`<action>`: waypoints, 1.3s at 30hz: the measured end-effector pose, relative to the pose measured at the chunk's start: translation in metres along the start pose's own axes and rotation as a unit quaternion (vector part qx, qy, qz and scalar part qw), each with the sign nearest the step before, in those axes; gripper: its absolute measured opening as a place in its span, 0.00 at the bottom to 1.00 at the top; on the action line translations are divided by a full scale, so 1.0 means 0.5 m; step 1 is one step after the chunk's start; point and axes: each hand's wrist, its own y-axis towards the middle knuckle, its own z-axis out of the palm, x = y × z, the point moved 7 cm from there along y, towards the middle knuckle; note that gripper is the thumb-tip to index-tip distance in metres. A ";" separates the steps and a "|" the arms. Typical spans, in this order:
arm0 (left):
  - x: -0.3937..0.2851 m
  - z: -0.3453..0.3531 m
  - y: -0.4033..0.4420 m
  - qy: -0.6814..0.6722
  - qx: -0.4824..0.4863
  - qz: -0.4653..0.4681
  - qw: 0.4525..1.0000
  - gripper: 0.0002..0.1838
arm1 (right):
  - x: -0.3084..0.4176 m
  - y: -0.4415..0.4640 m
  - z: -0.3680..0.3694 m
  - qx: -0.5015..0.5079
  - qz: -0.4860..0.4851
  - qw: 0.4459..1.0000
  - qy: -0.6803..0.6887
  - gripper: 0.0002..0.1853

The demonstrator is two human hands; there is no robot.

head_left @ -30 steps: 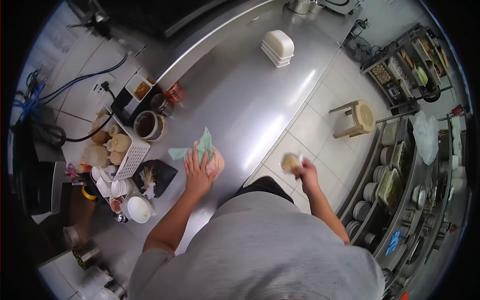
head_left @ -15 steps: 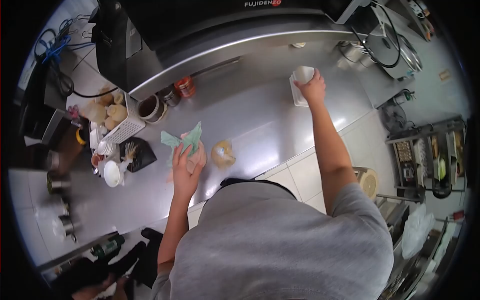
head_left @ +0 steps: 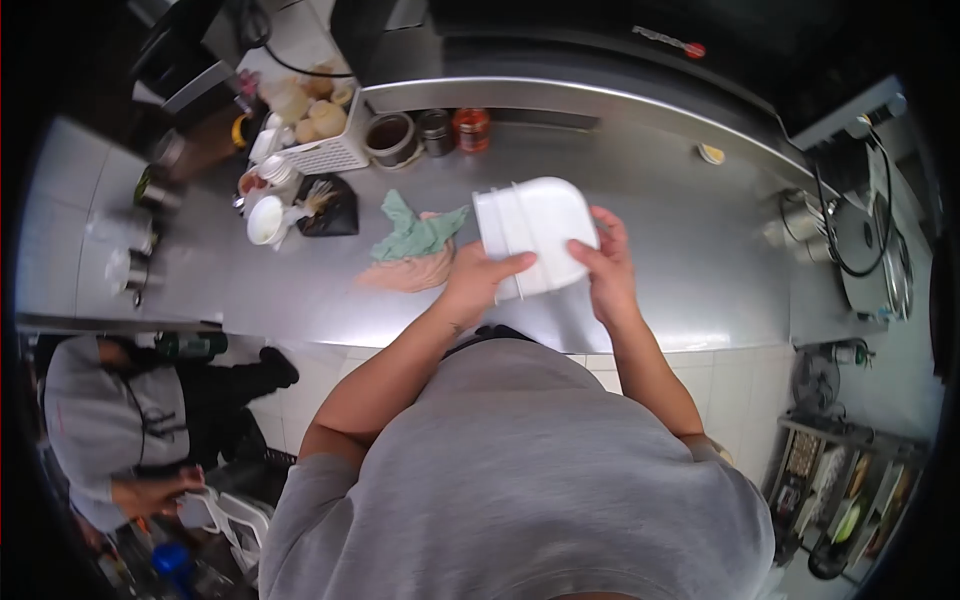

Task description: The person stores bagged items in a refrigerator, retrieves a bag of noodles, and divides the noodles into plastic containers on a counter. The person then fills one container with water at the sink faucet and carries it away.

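A stack of white plastic containers (head_left: pixel 535 235), tilted on its side, is held up over the steel counter (head_left: pixel 690 265) between my two hands. My left hand (head_left: pixel 482 275) grips its near left edge, thumb laid across the side. At the other end, my right hand (head_left: pixel 608 262) closes on the rounded base, its thumb on the near face. Left of the stack, a crumpled green cloth (head_left: pixel 415 228) lies on the counter, partly over a pink cloth (head_left: pixel 402 274). The stack and my hands cover the counter directly beneath them.
A white basket (head_left: pixel 335 155) of bottles, a dark-filled tub (head_left: pixel 391 140), and an orange-red jar (head_left: pixel 471 130) line the back left. A black bag (head_left: pixel 335 210) sits nearer. A black appliance (head_left: pixel 600 55) overhangs the rear. Another person (head_left: pixel 120 410) is at lower left.
My right hand has brought the white containers from the far right to the middle. My left hand has left the cloths and taken hold of the stack. The yellowish bag is out of sight.
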 end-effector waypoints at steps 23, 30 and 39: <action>-0.001 0.011 0.192 0.659 -0.072 0.066 0.746 0.17 | -0.084 0.110 -0.284 -0.195 -0.138 0.864 -0.443 0.16; -0.144 -0.034 0.178 0.701 -0.167 0.097 0.686 0.16 | 0.018 0.027 0.034 0.147 -0.129 0.868 -0.457 0.14; -0.085 -0.149 0.137 0.624 -0.205 0.199 0.728 0.18 | -0.034 0.016 0.065 0.211 -0.200 0.765 -0.574 0.17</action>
